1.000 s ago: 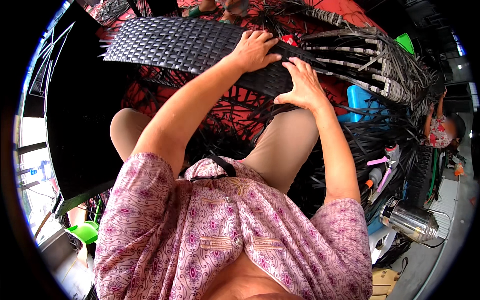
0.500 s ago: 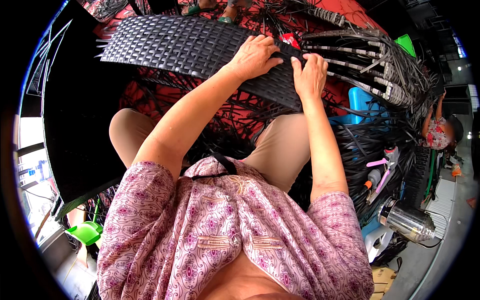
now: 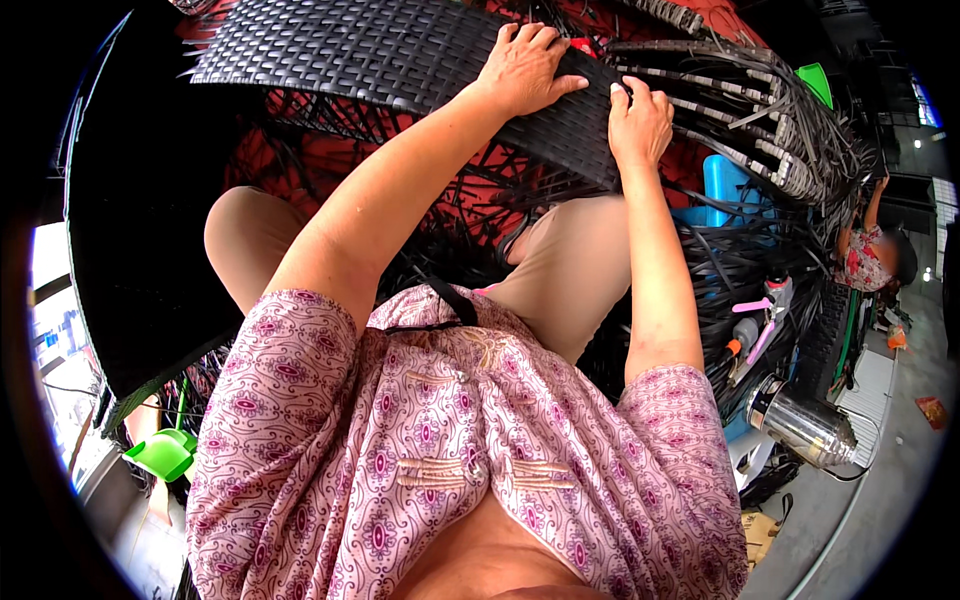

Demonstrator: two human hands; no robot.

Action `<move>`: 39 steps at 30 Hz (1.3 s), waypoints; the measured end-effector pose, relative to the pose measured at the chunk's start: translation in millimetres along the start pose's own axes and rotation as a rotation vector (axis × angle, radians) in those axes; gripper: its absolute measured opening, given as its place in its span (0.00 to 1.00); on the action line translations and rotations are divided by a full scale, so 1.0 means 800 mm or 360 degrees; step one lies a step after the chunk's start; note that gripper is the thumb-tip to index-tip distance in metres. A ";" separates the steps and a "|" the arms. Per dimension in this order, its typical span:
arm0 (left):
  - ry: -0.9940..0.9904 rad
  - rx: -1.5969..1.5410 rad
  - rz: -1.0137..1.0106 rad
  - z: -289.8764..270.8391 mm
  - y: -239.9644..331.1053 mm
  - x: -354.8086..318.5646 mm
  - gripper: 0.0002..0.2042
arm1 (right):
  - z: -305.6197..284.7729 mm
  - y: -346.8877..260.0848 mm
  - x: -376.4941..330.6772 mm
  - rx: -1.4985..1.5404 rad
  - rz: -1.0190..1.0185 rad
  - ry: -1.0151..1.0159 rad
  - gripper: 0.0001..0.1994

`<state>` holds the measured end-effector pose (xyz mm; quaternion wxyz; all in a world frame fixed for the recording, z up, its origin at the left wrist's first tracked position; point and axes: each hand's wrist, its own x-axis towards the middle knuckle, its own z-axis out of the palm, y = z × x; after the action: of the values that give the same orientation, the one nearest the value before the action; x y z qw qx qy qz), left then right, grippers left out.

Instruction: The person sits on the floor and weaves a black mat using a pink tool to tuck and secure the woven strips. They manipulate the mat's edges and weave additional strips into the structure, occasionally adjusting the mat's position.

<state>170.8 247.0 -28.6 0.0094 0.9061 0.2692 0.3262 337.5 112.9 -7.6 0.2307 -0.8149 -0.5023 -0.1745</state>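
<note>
A long, curved panel of black woven strips (image 3: 340,55) lies across the upper part of the view, above my knees. My left hand (image 3: 525,72) presses on it with the thumb stretched along its surface; the fingers bend over its far edge, their tips partly hidden. At the panel's right end, my right hand (image 3: 640,122) is closed on the edge, thumb on the near side and fingers bent behind. Loose strip ends stick out of the panel's left end.
Bundled strips (image 3: 740,110) fan out at the upper right, beside a blue plastic piece (image 3: 725,185). Pink-handled cutters (image 3: 765,325) and a metal flask-like container (image 3: 810,425) sit lower right. Left are a large black surface (image 3: 150,250) and a green scoop (image 3: 163,455). Another person (image 3: 868,262) is far right.
The panel and both hands now sit higher in the view, with the hands slightly farther right. Both hands remain at the panel's right end.
</note>
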 end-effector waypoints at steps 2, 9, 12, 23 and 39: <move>-0.0005 -0.0023 0.0025 -0.001 0.001 -0.001 0.36 | 0.002 0.003 -0.001 0.0008 0.0042 -0.0024 0.15; -0.0061 -0.0026 0.0045 -0.012 0.003 -0.004 0.32 | -0.005 -0.003 -0.003 0.0151 0.0174 -0.0061 0.15; -0.0036 -0.0032 0.0086 -0.015 0.004 -0.001 0.32 | -0.009 0.001 -0.004 0.0112 0.0151 -0.0034 0.15; -0.0050 -0.0230 -0.0022 0.002 -0.016 0.004 0.28 | -0.079 -0.076 -0.093 0.0291 -0.0598 -0.0387 0.30; -0.0282 0.0550 -0.1811 -0.240 -0.479 -0.167 0.61 | -0.028 -0.086 -0.113 -0.0020 -0.0494 0.0057 0.35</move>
<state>-214.1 477.8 -29.6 0.0577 0.6319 0.7593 0.1446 235.4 60.6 -22.2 0.2048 -0.7255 -0.6171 -0.2257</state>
